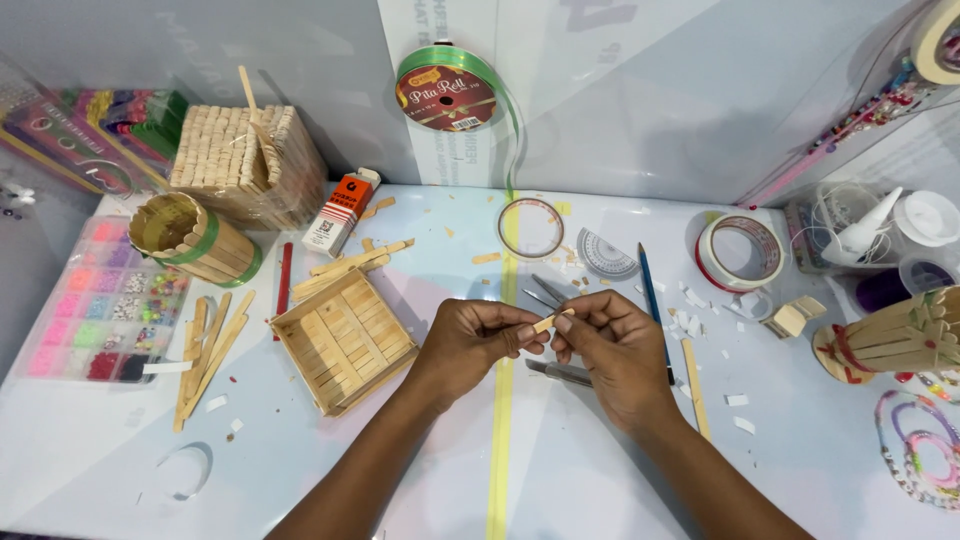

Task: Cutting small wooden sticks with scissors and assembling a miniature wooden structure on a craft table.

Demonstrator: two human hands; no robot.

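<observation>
Left hand [470, 335] and right hand [610, 340] meet above the worktop [560, 470], fingertips of both pinching a short wooden stick piece [545, 322] between them. Metal scissors [552, 372] lie just under the hands. Square stick tray [343, 340] beside left wrist. Blue pencil [650, 285] near the right hand; tape roll [740, 250] farther right.

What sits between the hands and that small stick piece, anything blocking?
Nothing. The left hand and right hand both pinch the short wooden stick piece directly, above the table. Metal pliers lie beneath, apart from it.
</observation>
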